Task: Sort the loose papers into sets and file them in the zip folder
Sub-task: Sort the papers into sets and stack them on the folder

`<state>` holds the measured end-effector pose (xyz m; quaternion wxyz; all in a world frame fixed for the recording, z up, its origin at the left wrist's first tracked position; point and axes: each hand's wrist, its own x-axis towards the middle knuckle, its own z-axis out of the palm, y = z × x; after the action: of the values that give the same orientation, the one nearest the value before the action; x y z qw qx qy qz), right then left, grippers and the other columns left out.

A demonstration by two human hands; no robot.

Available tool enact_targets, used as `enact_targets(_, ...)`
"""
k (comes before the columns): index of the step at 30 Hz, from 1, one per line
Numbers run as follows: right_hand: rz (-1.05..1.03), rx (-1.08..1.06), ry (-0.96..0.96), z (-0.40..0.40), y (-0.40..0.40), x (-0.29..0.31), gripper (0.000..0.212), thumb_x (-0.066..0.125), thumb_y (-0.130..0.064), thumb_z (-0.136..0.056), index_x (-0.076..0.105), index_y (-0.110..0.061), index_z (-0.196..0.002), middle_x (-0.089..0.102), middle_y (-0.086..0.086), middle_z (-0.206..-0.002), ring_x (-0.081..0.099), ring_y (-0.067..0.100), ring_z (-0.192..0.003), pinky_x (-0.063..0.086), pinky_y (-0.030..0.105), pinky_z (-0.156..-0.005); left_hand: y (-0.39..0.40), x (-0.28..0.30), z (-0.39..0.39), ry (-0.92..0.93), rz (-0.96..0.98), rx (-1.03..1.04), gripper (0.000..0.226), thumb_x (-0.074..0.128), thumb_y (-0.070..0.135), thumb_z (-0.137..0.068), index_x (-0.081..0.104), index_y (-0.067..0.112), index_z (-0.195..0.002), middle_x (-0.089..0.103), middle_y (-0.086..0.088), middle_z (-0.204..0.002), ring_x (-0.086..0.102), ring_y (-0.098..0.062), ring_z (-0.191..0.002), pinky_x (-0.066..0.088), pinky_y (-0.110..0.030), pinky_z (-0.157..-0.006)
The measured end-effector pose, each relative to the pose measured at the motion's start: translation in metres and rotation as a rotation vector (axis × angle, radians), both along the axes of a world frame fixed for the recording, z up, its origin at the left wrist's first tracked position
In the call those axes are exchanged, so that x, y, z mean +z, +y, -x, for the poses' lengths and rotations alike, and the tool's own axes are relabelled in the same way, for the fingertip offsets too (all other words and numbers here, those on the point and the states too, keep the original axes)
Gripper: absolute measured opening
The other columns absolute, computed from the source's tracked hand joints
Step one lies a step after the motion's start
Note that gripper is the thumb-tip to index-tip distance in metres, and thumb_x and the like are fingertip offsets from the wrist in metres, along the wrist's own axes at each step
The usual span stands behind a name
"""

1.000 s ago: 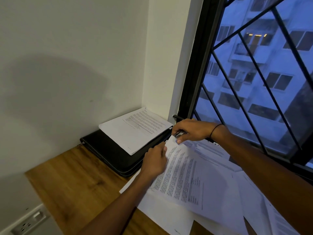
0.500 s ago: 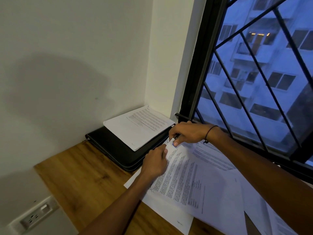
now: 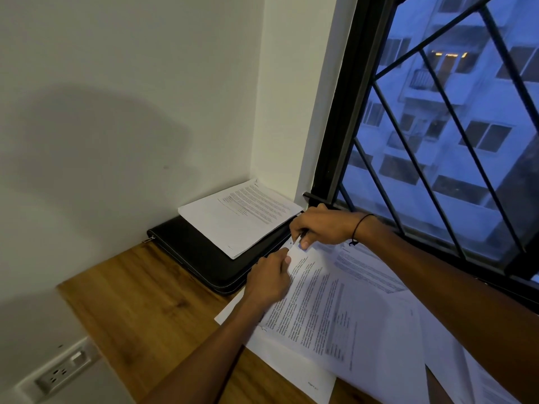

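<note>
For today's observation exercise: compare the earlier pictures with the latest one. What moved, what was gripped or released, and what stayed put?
Little changed. The right hand has drawn slightly in toward the left hand, pinching a small dark object, possibly a clip or stapler, at the top corner of the printed sheets. The left hand stays holding that corner. Nothing was released. The black zip folder and the paper stack on it are unmoved.

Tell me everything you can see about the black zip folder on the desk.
The zip folder is black and looks like leather, with pale stitching and a zipper along its edge and a metal pull at its left corner. It appears closed and lies flat on the wooden desk in the wall corner. A stack of printed papers rests on top.
</note>
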<state>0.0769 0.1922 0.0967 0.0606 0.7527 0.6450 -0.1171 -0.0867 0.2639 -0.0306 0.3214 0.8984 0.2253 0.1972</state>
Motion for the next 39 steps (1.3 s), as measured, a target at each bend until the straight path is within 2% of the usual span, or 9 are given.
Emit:
enact_targets(5, -0.041, 0.013, -0.032, 0.000, 0.001, -0.007, 0.022, 0.062, -0.033, -0.099, 0.055, -0.028, -0.078, 0.064, -0.004, -0.090, 0.053, 0.014, -0.095, 0.017, 0.035, -0.096, 0.002, -0.001, -0.001, -0.005, -0.012, -0.001, 0.023, 0.036, 0.032, -0.110, 0.054, 0.022, -0.098, 0.053, 0.013, -0.078, 0.053, -0.007, -0.064, 0.028, -0.017, -0.053)
enact_targets(10, -0.035, -0.060, 0.023, -0.005, -0.004, -0.009, 0.019, 0.064, -0.043, -0.095, 0.056, -0.025, -0.097, 0.061, -0.005, -0.099, 0.054, 0.013, -0.097, 0.036, 0.046, -0.103, 0.004, -0.001, -0.003, -0.017, 0.041, -0.001, 0.023, 0.036, 0.032, -0.110, 0.051, 0.026, -0.094, 0.053, 0.014, -0.078, 0.057, -0.012, -0.074, 0.037, -0.024, -0.061)
enact_targets(16, -0.087, -0.184, 0.366, -0.019, -0.038, -0.015, 0.046, 0.087, -0.034, -0.077, 0.059, -0.022, -0.112, 0.064, -0.011, -0.111, 0.065, 0.014, -0.107, 0.058, 0.035, -0.092, 0.008, 0.004, -0.001, -0.038, 0.113, -0.027, 0.025, 0.037, 0.031, -0.110, 0.054, 0.023, -0.092, 0.062, 0.008, -0.088, 0.058, -0.008, -0.076, 0.037, -0.021, -0.064)
enact_targets(21, -0.135, -0.254, 0.615, -0.030, -0.059, -0.039, 0.044, 0.085, -0.025, -0.082, 0.061, 0.009, -0.095, 0.074, 0.016, -0.107, 0.074, 0.030, -0.099, 0.059, 0.056, -0.087, 0.018, 0.014, -0.005, -0.050, 0.088, -0.075, 0.030, 0.039, 0.029, -0.109, 0.053, 0.017, -0.086, 0.063, 0.002, -0.083, 0.062, -0.021, -0.083, 0.046, -0.038, -0.076)
enact_targets(25, -0.320, -0.386, 0.955, -0.032, -0.067, -0.046, 0.042, 0.085, -0.012, -0.082, 0.047, 0.004, -0.074, 0.064, 0.029, -0.098, 0.066, 0.041, -0.091, 0.056, 0.032, -0.059, 0.038, 0.028, -0.011, 0.003, 0.108, -0.106, 0.034, 0.041, 0.034, -0.109, 0.058, 0.011, -0.091, 0.066, -0.005, -0.088, 0.063, -0.025, -0.089, 0.049, -0.041, -0.080)
enact_targets(29, -0.577, -0.537, 1.081, -0.026, -0.058, -0.062, 0.031, 0.082, 0.001, -0.081, 0.054, -0.009, -0.069, 0.055, 0.014, -0.077, 0.058, 0.028, -0.080, 0.052, 0.036, -0.078, 0.060, 0.051, -0.014, 0.070, 0.010, -0.057, 0.034, 0.044, 0.053, -0.105, 0.055, 0.026, -0.087, 0.066, 0.004, -0.090, 0.063, -0.020, -0.089, 0.045, -0.035, -0.074)
enact_targets(34, -0.884, -0.728, 1.234, -0.016, -0.048, -0.057, 0.022, 0.070, 0.003, -0.090, 0.064, -0.011, -0.075, 0.074, 0.005, -0.075, 0.071, 0.020, -0.067, 0.057, 0.028, -0.061, 0.099, 0.074, -0.001, 0.106, -0.073, 0.200, 0.053, 0.058, 0.073, -0.088, 0.061, 0.028, -0.116, 0.068, 0.008, -0.110, 0.065, -0.020, -0.105, 0.045, -0.035, -0.084)
enact_targets(37, -0.990, -0.876, 1.381, -0.023, -0.039, -0.064, 0.004, 0.068, -0.003, -0.094, 0.069, -0.002, -0.090, 0.071, 0.014, -0.077, 0.057, 0.020, -0.052, 0.042, 0.021, -0.043, 0.131, 0.082, 0.012, -0.001, 0.315, 0.177, 0.046, 0.077, 0.060, -0.081, 0.069, 0.023, -0.107, 0.080, 0.004, -0.084, 0.075, -0.011, -0.081, 0.057, -0.035, -0.089)
enact_targets(39, -1.041, -1.007, 1.429, -0.025, -0.026, -0.071, 0.005, 0.066, -0.004, -0.096, 0.066, 0.001, -0.096, 0.067, 0.009, -0.064, 0.043, 0.013, -0.043, 0.032, 0.018, -0.038, 0.141, 0.080, 0.017, 0.050, 0.507, 0.106, 0.038, 0.083, 0.046, -0.083, 0.075, 0.014, -0.102, 0.080, -0.008, -0.089, 0.074, -0.014, -0.075, 0.060, -0.033, -0.083)
